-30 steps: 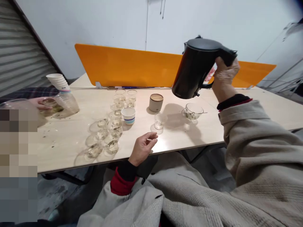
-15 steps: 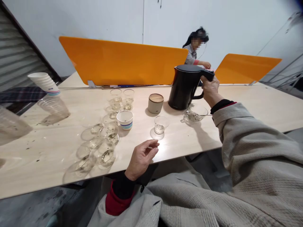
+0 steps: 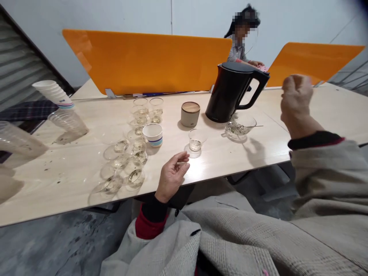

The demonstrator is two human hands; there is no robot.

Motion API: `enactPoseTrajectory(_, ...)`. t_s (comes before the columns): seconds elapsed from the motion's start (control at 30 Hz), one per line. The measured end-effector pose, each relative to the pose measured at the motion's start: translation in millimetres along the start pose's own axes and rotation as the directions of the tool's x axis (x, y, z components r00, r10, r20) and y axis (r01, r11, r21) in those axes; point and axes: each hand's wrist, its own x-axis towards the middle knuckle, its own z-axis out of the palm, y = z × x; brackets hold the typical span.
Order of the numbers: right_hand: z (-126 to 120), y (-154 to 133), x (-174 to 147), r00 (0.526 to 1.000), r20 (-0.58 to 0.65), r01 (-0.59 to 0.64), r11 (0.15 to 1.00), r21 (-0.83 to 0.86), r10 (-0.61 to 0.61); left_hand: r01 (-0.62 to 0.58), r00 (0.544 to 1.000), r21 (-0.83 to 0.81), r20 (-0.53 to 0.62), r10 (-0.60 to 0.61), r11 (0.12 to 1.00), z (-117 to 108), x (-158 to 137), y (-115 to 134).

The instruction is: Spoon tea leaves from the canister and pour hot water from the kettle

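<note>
Matt black plastic kettle left of the right hand. Clear glossy glass cup beyond the left hand. Bench: pale smooth wood grain.

No readable text, labels, brands or numbers on anything here

Landmark: we take the wood-lidded canister on the pale table.
Striped paper cup: we see it left of the canister and nearer us, upright.
Glass cups: a cluster just around that paper cup, running toward the near edge.
Stacked paper cups: far left of the canister, leaning.
Orange dividers: we see them behind the canister.
Person: seated beyond the dividers, to the canister's right.
</note>
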Motion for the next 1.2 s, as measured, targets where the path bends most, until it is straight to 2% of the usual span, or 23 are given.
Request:
enactPoseTrajectory(0.03,-10,-8,-18,0.994,-0.104,-0.004,0.983,0.185,0.023,-0.016,0.999,-0.014,-0.041,0.016,1.0,1,2,-3)
enactPoseTrajectory(0.1,-26,-30,-65,0.988,-0.138,0.12,0.89,0.44,-0.065,-0.031,0.995,-0.01,-0.1,0.029,0.999,3,7,-9)
enactPoseTrajectory(0.13,-31,-44,-91,0.991,-0.098,0.126,0.856,0.502,-0.089,-0.029,0.993,0.008,-0.112,0.03,1.0,5,11,-11)
enactPoseTrajectory(0.2,-28,-67,-139,0.98,0.148,0.037,0.842,0.538,-0.137,-0.029,0.992,0.061,-0.122,0.036,0.998,10,20,-14)
enactPoseTrajectory(0.27,-11,-81,-176,0.891,0.413,-0.074,0.837,0.541,-0.189,-0.035,0.99,0.11,-0.13,0.05,0.993,16,32,-16)
enactPoseTrajectory(0.33,17,-86,-198,0.81,0.555,-0.165,0.837,0.521,-0.186,-0.033,0.991,0.158,-0.125,0.053,0.987,21,44,-18)
enactPoseTrajectory(0.43,60,-86,-209,0.732,0.663,-0.293,0.805,0.516,-0.158,-0.03,0.995,0.226,-0.084,0.05,0.974,24,60,-23)
enactPoseTrajectory(0.53,85,-88,-211,0.684,0.709,-0.369,0.757,0.539,-0.172,-0.062,0.997,0.296,-0.032,0.075,0.953,24,68,-32)
enactPoseTrajectory(0.63,92,-91,-215,0.693,0.699,-0.363,0.752,0.55,-0.177,-0.115,0.992,0.374,0.0,0.124,0.92,23,70,-41)
enactPoseTrajectory(0.8,90,-91,-221,0.71,0.678,-0.341,0.749,0.569,-0.191,-0.163,0.982,0.421,-0.021,0.19,0.892,22,70,-47)
enactPoseTrajectory(0.9,91,-84,-218,0.752,0.642,-0.303,0.785,0.54,-0.15,-0.153,0.982,0.377,-0.042,0.182,0.914,22,70,-45)
enactPoseTrajectory(0.97,93,-78,-215,0.776,0.615,-0.248,0.83,0.5,-0.139,-0.149,0.983,0.346,-0.05,0.177,0.926,21,70,-44)
enactPoseTrajectory(1.1,96,-72,-213,0.776,0.597,-0.073,0.911,0.407,-0.204,-0.175,0.979,0.358,-0.04,0.202,0.917,20,68,-41)
enactPoseTrajectory(1.2,99,-71,-214,0.788,0.576,0.0,0.936,0.351,-0.216,-0.174,0.98,0.359,-0.03,0.198,0.917,20,68,-40)
